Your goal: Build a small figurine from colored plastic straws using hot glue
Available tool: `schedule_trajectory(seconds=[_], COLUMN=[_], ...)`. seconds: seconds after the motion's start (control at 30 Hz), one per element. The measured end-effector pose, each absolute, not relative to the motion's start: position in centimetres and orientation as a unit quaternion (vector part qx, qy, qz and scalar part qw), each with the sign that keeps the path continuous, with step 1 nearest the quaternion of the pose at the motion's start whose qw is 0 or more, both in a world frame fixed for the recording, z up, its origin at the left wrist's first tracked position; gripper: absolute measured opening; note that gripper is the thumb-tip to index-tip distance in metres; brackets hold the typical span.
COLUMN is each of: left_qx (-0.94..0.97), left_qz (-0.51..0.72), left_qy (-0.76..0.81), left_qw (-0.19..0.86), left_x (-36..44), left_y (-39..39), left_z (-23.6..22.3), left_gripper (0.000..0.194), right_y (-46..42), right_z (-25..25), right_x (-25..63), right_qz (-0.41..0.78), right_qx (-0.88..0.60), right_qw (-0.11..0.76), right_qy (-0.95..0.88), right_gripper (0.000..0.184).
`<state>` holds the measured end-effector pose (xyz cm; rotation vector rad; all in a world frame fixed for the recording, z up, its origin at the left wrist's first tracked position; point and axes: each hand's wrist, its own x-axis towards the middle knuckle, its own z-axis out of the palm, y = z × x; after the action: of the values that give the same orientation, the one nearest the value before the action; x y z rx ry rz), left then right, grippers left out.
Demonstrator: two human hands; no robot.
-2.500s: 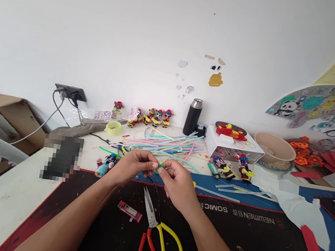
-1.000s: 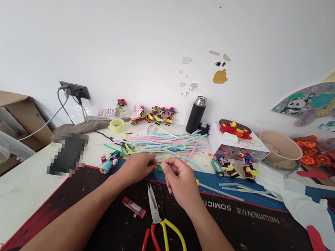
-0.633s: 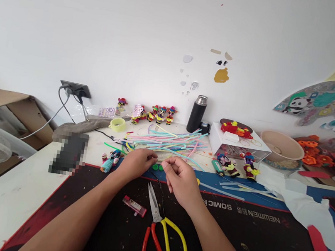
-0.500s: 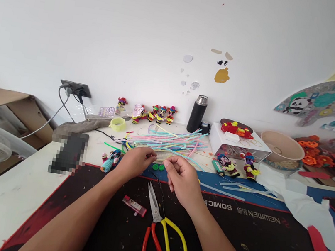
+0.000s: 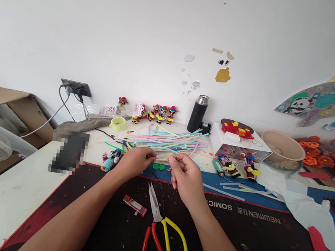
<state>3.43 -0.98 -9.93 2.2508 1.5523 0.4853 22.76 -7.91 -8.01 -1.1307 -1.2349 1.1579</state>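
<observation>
White counter [image 5: 18,195] meets a wall [image 5: 121,30] at its rear; a dark mat [image 5: 263,244] covers its front. Two green discs [image 5: 156,166] lie at the mat's blue rear edge, between the left hand [image 5: 139,159] and right hand [image 5: 186,176]. Both hands show pinched fingertips; whether they grip the thin yellow strip [image 5: 162,160] between them cannot be told. Discs and strip are probably light and flexible: hold discs by the rim, strip by its ends. Stems [image 5: 168,140] bound rearward movement; scissors [image 5: 156,212] bound frontward movement.
</observation>
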Motion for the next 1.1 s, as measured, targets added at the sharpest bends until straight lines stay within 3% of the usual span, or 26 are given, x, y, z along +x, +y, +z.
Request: schedule_trajectory(seconds=[0.73,1.1], left_qx=[0.834,0.789], left_qz=[0.104,0.212], left_qy=[0.521,0.525], left_qw=[0.147,0.24], left_x=[4.3,3.7], left_y=[-1.9,-1.1], left_z=[-10.5,-10.9], left_gripper=[0.01,0.006], right_y=[-8.1,-8.1], right_z=[-8.3,-8.7], right_x=[22.5,22.5], right_qz=[0.486,0.469], right_qx=[-0.471,-0.479], right_qw=[0.511,0.494], right_qy=[-0.53,-0.553], right_gripper=[0.038,0.03])
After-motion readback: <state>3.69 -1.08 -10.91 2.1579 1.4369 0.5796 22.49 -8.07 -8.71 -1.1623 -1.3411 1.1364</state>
